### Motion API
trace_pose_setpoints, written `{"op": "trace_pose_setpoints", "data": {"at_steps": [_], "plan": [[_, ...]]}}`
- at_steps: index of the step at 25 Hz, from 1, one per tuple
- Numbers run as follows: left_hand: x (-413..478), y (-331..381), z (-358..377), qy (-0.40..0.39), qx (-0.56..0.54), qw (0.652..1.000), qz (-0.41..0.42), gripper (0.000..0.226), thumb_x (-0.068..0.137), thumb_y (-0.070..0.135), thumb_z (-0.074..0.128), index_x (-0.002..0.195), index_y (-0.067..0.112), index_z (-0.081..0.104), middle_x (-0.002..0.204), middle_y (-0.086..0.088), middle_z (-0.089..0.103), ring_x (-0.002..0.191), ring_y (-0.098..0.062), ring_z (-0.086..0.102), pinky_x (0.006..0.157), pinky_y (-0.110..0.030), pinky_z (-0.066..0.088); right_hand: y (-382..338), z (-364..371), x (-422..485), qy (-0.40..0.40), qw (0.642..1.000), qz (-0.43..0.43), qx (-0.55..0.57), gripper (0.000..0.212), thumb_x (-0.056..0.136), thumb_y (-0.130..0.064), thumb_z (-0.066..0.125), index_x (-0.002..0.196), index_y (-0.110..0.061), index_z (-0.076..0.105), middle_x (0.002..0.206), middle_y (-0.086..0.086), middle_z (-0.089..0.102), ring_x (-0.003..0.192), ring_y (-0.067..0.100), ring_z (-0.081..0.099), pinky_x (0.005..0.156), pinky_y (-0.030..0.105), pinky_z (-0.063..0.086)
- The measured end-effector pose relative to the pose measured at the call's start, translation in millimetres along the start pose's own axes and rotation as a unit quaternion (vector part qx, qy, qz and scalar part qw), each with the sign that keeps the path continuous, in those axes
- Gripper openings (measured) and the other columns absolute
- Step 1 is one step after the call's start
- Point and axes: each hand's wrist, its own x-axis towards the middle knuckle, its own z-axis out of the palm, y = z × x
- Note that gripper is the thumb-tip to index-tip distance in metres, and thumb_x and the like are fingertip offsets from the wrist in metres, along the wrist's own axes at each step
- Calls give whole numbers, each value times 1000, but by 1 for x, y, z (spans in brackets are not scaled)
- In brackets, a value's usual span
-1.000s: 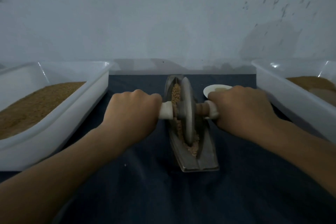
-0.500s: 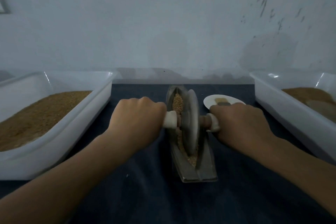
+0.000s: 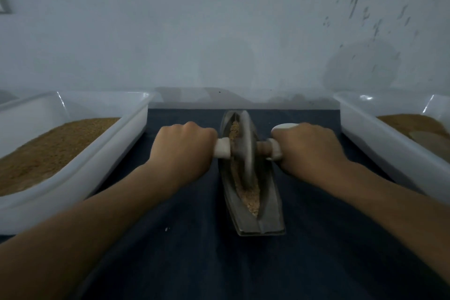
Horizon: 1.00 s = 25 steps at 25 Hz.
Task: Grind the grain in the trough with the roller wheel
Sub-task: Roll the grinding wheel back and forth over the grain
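**Press Level, Roll Long, Stay in the Groove**

Work on the dark-clothed counter (image 3: 190,263), between the left tub (image 3: 73,190) and the right tub (image 3: 379,143), both white, part-filled with brown meal and well apart from the job. Keep the left hand (image 3: 182,151) and the right hand (image 3: 309,151) curled tight round the handle (image 3: 222,148), one fist on each side of the wheel, knuckles up, bearing down equally to avoid tipping sideways. Leave the metal trough (image 3: 260,224) lying lengthwise, pointing away from the body; likely to skid on the cloth under a hard shove, so press downward more than forward. Hold the roller wheel (image 3: 248,148) upright in the groove, at present toward the far half. Draw back over the grain (image 3: 252,197) heaped at the near end and banked along the wheel's left face, seemingly coarse there. Stop short of either tip to avoid spills. Mind the small plate (image 3: 283,126) just behind the right hand, mostly hidden, on the forward stroke.
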Motion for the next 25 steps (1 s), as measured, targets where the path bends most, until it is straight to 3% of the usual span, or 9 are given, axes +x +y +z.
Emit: {"op": "trace_pose_setpoints", "data": {"at_steps": [3,8,11,13,16,19,21,23,25], "plan": [[-2,-2,-1,19,5,1000,4,46,54,23,77,63,29,32,54,11,8,44,-10,-1,47,-17,6,4,2,-9,43,999,1,-34,48,66,-37,76,66,-32,28,57,-13,30,47,14,28,48,19,7],[47,-4,27,-120,-58,983,-130,7,90,28,59,87,21,57,77,-1,56,65,-24,50,59,-34,37,-10,2,69,-21,998,51,-17,11,93,-33,65,101,-25,66,97,6,69,88,32,67,64,33,41],[34,-4,20,-102,-50,989,-91,16,87,31,62,79,25,49,73,1,53,59,-22,46,55,-32,34,-4,-2,53,-47,999,22,13,11,91,-36,66,88,-30,58,87,1,63,76,27,61,60,32,45],[8,-2,8,-20,-12,1000,-18,34,73,26,71,70,27,37,57,6,33,44,-17,28,45,-24,17,1,1,13,7,1000,5,-6,32,82,-38,69,72,-30,39,65,-11,44,54,17,41,46,24,24],[-6,-3,-4,20,14,1000,16,40,58,20,76,64,26,38,52,7,22,40,-17,18,49,-18,6,7,3,-9,68,997,-5,-23,39,69,-41,67,67,-31,29,56,-13,22,46,8,16,49,18,5],[19,5,8,-50,36,997,-44,26,76,24,71,70,24,46,57,1,37,46,-24,38,47,-26,21,4,14,23,29,999,19,9,31,80,-40,72,73,-31,43,62,-8,46,51,20,44,47,24,27],[51,4,12,-95,15,992,-81,7,88,27,62,87,20,60,79,-6,59,70,-31,61,56,-33,36,-1,15,56,-11,997,66,42,16,89,-41,66,91,-26,60,86,4,66,79,31,63,60,34,46],[64,3,11,-122,16,989,-82,11,91,24,60,98,20,66,88,-7,62,80,-31,64,60,-34,39,-1,15,65,-58,993,79,70,18,92,-42,64,93,-24,60,94,5,67,86,31,63,67,36,48],[48,4,0,-83,30,996,-33,6,84,24,65,90,22,66,71,-1,53,66,-29,61,53,-31,33,3,11,41,-56,993,66,84,24,89,-41,65,78,-29,47,81,-4,60,70,24,53,55,30,37]]}}
